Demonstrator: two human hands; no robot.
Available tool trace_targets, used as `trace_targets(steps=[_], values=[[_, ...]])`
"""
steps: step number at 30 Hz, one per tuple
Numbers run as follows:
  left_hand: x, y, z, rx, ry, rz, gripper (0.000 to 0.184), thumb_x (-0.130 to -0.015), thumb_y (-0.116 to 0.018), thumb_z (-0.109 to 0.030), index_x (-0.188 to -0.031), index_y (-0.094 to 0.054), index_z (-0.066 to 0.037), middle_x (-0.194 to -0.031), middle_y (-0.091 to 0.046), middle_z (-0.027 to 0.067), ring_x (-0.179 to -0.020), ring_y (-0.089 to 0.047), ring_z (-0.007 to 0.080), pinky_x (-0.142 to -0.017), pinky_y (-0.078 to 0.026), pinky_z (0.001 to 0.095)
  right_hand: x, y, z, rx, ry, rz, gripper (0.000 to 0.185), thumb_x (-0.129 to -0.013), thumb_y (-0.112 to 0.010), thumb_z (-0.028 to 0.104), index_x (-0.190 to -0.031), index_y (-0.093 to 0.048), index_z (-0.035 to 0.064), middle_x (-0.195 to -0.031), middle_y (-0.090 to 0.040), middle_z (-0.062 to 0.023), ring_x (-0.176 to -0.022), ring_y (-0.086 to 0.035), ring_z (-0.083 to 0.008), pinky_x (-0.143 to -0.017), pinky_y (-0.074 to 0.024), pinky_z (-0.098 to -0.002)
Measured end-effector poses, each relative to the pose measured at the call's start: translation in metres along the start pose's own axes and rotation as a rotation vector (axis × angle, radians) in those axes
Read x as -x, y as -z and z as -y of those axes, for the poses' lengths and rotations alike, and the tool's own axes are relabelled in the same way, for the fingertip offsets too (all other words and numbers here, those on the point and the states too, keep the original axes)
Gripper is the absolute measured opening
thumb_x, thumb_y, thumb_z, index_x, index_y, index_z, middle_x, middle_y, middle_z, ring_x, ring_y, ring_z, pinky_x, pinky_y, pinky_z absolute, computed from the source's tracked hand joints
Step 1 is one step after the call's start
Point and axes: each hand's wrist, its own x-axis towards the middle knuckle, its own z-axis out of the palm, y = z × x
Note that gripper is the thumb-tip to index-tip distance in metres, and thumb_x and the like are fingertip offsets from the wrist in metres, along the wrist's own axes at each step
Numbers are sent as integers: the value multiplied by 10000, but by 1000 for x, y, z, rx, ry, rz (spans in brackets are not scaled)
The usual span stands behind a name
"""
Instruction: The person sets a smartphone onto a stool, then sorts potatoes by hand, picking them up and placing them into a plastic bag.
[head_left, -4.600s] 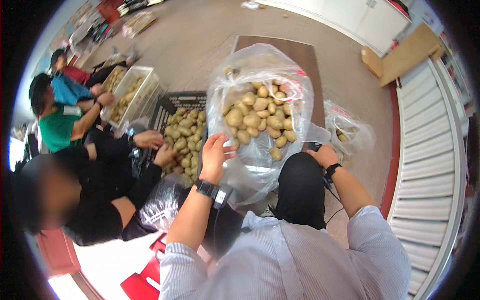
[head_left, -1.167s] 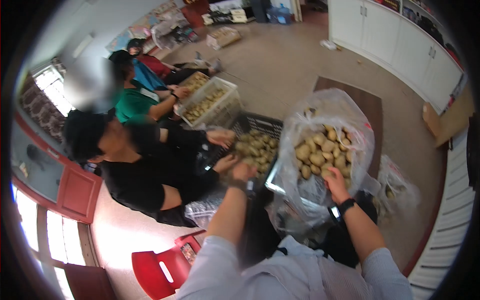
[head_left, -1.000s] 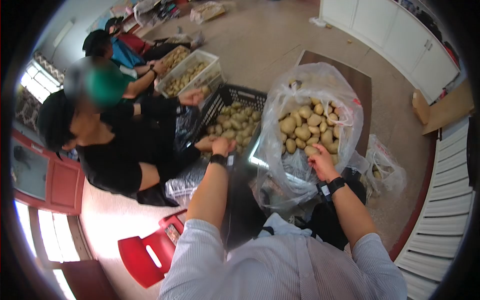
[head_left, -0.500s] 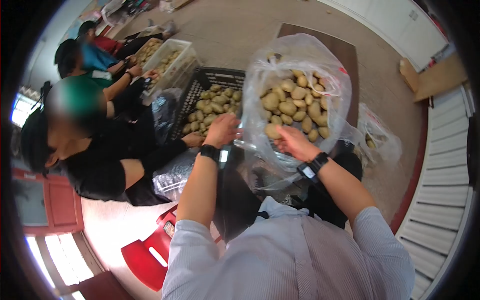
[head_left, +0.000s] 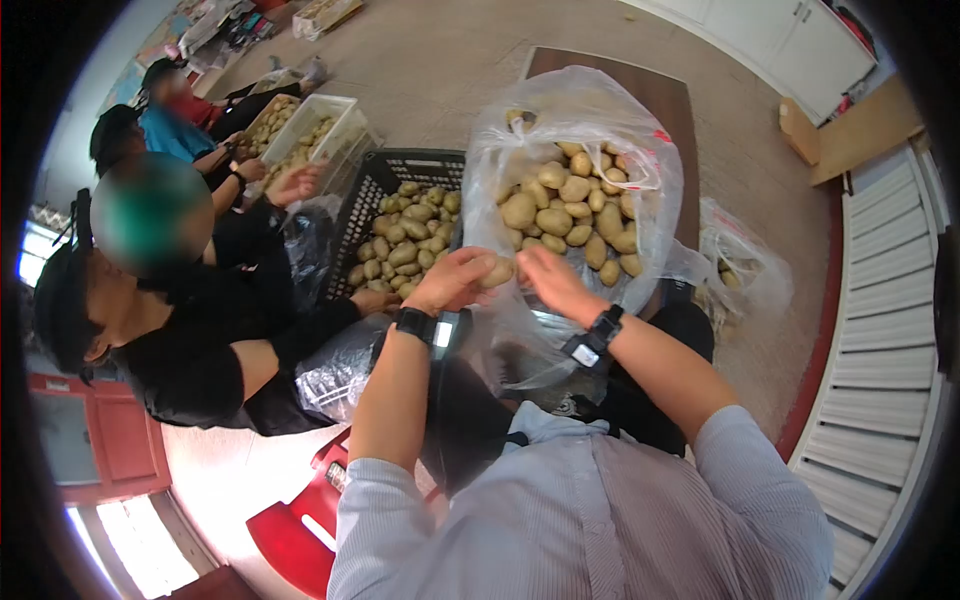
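Observation:
My left hand (head_left: 447,283) is closed round a potato (head_left: 497,271), above the gap between the black crate and the bag. Close by the potato's right end is my right hand (head_left: 560,284), its fingers partly extended with nothing seen in them; whether the fingertips touch the potato is hard to tell. Beyond my hands, a large clear plastic bag (head_left: 480,170) stands open with many potatoes (head_left: 577,190) inside. To its left, a black perforated crate (head_left: 345,215) holds more potatoes (head_left: 408,236).
A person in black (head_left: 190,340) sits at my left, a hand at the crate. Farther left, other people sit beside white crates (head_left: 345,125) of potatoes. A second plastic bag (head_left: 745,265) lies on the floor at right. A red stool (head_left: 290,535) stands behind left.
The potato has moved from my right hand in the bag to my left hand. My right hand has shifted left. A co-worker's hand has risen near the white crates.

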Motion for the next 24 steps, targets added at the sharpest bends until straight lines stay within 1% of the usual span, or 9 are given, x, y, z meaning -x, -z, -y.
trace_targets(steps=[7,12,15,17,19,20,21,23,24], values=[[-2,33,12,348,-202,-264,340,-957,-574,-205,-1234,-502,-22,-1078,-604,114,-869,-629,269,-732,-557,388,-6,74,-55,840,172,-579,279,-877,-592,221,-1079,-578,29,-1003,-599,-208,-1002,-567,-401,-867,-448,-496],[-20,89,46,473,-248,-537,316,-886,-641,-208,-1094,-556,14,-1137,-569,148,-926,-617,308,-757,-550,397,4,100,-63,1003,0,-542,296,-840,-595,154,-1104,-556,28,-1072,-588,-201,-999,-566,-415,-869,-456,-505],[-40,136,82,-401,-526,-587,370,-823,-708,-297,-972,-603,25,-1071,-604,180,-920,-626,324,-747,-537,399,8,103,-67,1023,-128,-447,319,-805,-602,103,-1111,-552,26,-1115,-577,-199,-998,-569,-413,-866,-464,-494],[-38,141,87,56,-484,-621,426,-782,-740,-370,-895,-623,23,-987,-634,201,-894,-633,341,-728,-527,409,10,100,-66,1047,-160,-378,334,-790,-606,81,-1115,-551,26,-1130,-571,-196,-997,-572,-411,-863,-468,-486],[1,104,44,-1378,-220,-736,439,-765,-755,-407,-825,-634,10,-836,-639,220,-792,-627,372,-671,-507,431,15,94,-66,1137,-112,-352,350,-777,-613,68,-1119,-550,31,-1102,-578,-185,-983,-572,-408,-863,-475,-468],[5,102,45,-1380,-270,-779,406,-763,-774,-378,-767,-612,-5,-760,-609,212,-680,-611,337,-658,-503,401,14,93,-70,1153,-95,-325,356,-774,-617,68,-1121,-547,28,-1113,-576,-178,-995,-563,-404,-874,-475,-464],[9,102,42,-1227,-198,-694,324,-843,-709,-292,-875,-598,11,-895,-626,198,-754,-616,308,-676,-528,411,16,90,-67,1173,-92,-304,348,-776,-618,66,-1113,-544,23,-1129,-564,-188,-978,-561,-403,-884,-472,-460],[-8,100,46,536,-154,-773,221,-915,-594,-161,-999,-546,38,-1055,-575,177,-879,-609,289,-721,-558,416,17,88,-72,1184,-75,-283,340,-789,-636,93,-1107,-544,18,-1143,-552,-203,-978,-574,-408,-874,-480,-461],[-14,103,48,607,-168,-768,242,-905,-599,-196,-979,-562,31,-1031,-586,180,-868,-614,299,-715,-553,423,18,86,-72,1185,-71,-285,340,-789,-636,93,-1107,-544,18,-1143,-552,-203,-978,-574,-408,-874,-480,-461]])
